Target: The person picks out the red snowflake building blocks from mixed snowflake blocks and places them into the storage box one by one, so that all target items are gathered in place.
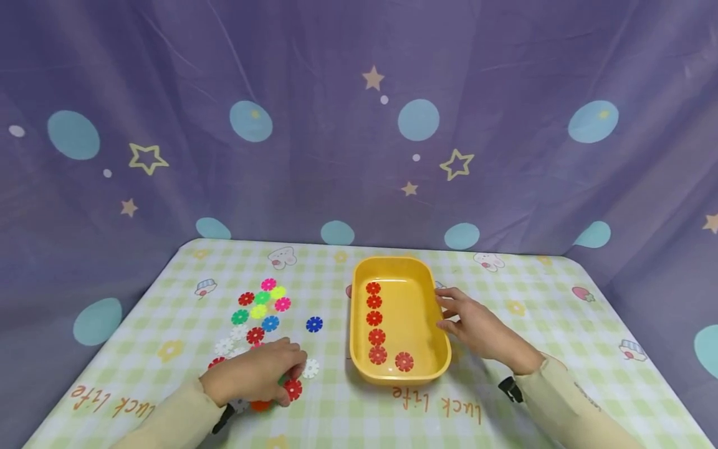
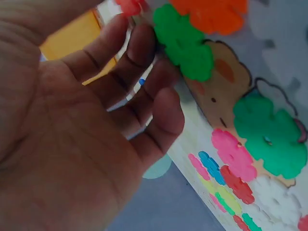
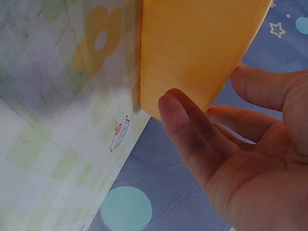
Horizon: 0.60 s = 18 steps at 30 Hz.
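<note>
My left hand (image 1: 260,372) hovers over loose flower-shaped plastic discs on the left of the table, fingers loosely bent. A red disc (image 1: 293,390) lies by its thumb. In the left wrist view a green disc (image 2: 183,43) and an orange disc (image 2: 211,14) lie just beyond the fingertips, with no disc visibly gripped. My right hand (image 1: 477,324) touches the right side of a yellow tray (image 1: 417,312); in the right wrist view its fingers (image 3: 180,120) rest along the outer wall. Inside the tray, red discs (image 1: 374,318) form a column at left, and another red disc (image 1: 404,362) lies near the front.
Discs in pink, green, yellow, white and red spread behind and around the left hand. A dark blue disc (image 1: 314,324) lies apart between them and the tray. The checked tablecloth (image 1: 505,280) ends at a purple curtain (image 1: 314,156) at the back.
</note>
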### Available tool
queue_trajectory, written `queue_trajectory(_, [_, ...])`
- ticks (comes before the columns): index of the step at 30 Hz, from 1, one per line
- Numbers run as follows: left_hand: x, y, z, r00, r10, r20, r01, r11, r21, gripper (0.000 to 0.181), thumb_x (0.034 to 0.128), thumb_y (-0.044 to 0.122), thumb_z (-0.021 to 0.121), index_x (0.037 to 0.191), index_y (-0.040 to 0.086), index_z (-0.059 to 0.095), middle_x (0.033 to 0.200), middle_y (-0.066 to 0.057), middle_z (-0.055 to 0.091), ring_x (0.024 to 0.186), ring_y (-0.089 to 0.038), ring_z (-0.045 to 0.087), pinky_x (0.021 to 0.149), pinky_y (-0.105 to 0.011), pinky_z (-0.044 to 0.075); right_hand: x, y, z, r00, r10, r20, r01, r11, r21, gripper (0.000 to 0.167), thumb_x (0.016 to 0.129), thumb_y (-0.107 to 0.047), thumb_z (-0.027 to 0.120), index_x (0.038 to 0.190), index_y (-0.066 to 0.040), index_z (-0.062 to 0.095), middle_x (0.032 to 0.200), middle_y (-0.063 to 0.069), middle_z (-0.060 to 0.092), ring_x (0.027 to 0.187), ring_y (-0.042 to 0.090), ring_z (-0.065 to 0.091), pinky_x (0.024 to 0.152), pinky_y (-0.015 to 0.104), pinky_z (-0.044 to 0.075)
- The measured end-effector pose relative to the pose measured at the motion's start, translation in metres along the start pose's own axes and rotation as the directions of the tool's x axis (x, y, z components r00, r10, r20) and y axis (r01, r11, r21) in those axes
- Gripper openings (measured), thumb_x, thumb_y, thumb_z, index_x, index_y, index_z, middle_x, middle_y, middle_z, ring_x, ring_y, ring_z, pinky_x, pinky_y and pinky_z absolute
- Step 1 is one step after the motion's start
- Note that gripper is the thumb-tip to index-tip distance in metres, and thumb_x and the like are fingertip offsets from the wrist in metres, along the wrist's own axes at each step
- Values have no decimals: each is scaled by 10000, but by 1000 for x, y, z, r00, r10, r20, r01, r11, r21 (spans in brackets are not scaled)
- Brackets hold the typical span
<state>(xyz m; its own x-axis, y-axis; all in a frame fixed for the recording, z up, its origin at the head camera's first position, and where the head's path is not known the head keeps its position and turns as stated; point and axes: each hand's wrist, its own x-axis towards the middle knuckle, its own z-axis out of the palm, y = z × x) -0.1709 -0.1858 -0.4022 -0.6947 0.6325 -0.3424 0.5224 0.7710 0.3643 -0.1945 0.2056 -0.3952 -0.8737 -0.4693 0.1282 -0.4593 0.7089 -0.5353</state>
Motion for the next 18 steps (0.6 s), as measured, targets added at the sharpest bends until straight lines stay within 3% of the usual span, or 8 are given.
queue_trajectory(8, [-1,8,2,998,57,31,-55,995,-79,352,744,144,799,838,271,485,756,89,460,674,-56,444,572,-232,410,-1,0,-1,1000,-11,-5,12,1000,6,452,882,-53,656,1283,99,511,1360,188,427,960,240,631,767,327,521])
queue_trajectory(13, [0,9,4,995,74,70,-66,992,-110,346,757,118,784,908,296,529,768,125,506,682,-47,472,606,-233,425,-1,0,-1,1000,-14,-5,14,1000,-1,446,882,-52,656,1276,103,515,1357,191,429,957,244,632,760,322,523])
queue_trajectory(18, [2,9,4,991,114,68,-106,988,-113,303,774,122,774,909,297,565,766,141,517,690,-44,482,620,-226,430,-1,0,-1,1000,-20,-9,20,1000,-8,443,880,-51,659,1271,103,518,1355,191,431,953,240,634,750,302,523])
